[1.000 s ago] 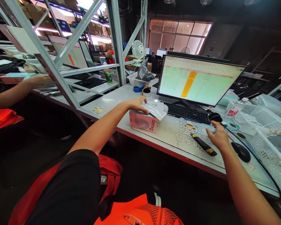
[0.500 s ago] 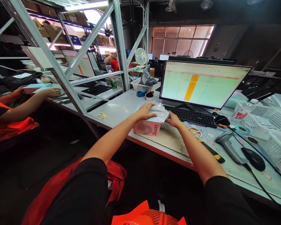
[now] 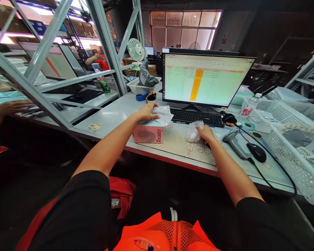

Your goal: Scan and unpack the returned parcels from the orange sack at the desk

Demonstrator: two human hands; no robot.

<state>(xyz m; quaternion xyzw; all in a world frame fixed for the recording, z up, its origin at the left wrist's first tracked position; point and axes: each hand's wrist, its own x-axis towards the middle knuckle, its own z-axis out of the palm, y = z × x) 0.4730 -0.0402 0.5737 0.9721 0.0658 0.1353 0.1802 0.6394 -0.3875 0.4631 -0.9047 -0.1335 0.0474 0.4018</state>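
A pink box (image 3: 149, 134) with dark lettering and a pale blue top stands near the desk's front edge. Over it, my left hand (image 3: 146, 113) is closed on a flat silvery-white packet (image 3: 163, 114) that juts out past the box's right side. My right hand (image 3: 206, 133) is well to the right, above the printed desk mat (image 3: 178, 146). It pinches a crumpled clear plastic bag (image 3: 194, 132) with something whitish inside, which I cannot make out.
Behind my hands stand a keyboard (image 3: 199, 118) and a monitor (image 3: 206, 80). To the right are a barcode scanner (image 3: 237, 143), a mouse (image 3: 256, 152) and white plastic baskets (image 3: 293, 157). Metal shelf posts (image 3: 104, 42) rise at the left, with another person's hand (image 3: 15, 106) beyond.
My right hand has left the box and moved right, now with the clear bag in it. My left hand stays at the box with the packet. The view has turned right.
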